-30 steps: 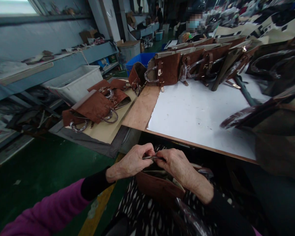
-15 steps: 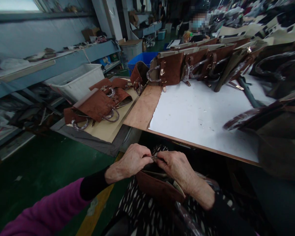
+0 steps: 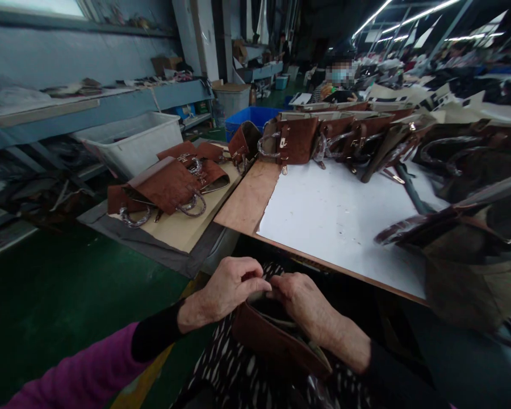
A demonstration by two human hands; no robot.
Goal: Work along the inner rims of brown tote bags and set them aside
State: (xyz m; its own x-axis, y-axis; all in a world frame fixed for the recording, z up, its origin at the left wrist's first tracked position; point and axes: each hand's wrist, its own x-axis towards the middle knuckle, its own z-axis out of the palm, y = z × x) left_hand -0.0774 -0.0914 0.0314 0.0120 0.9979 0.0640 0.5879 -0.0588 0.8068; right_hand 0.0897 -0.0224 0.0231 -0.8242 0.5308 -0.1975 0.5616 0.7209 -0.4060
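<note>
A brown handbag point(image 3: 272, 341) lies open-mouthed on my lap, below the table's near edge. My left hand point(image 3: 227, 289) is closed in a pinch at the bag's top rim on its left side. My right hand point(image 3: 300, 301) is closed on the same rim just to the right, with the fingertips of both hands almost touching. What the fingertips pinch at the rim is too small to make out. Black cuffs and a purple sleeve cover my arms.
A white-topped table point(image 3: 336, 221) lies ahead, with a row of brown handbags point(image 3: 298, 139) standing along its far side. More brown bags point(image 3: 166, 184) lie on a low board to the left, behind them a white bin point(image 3: 132, 139). A dark bag point(image 3: 472, 250) sits at right. A person point(image 3: 338, 82) sits beyond.
The view has tilted up a little. My hands have stayed pinched together at the bag's rim, and the thin strip seen between the fingertips earlier is now hidden.
</note>
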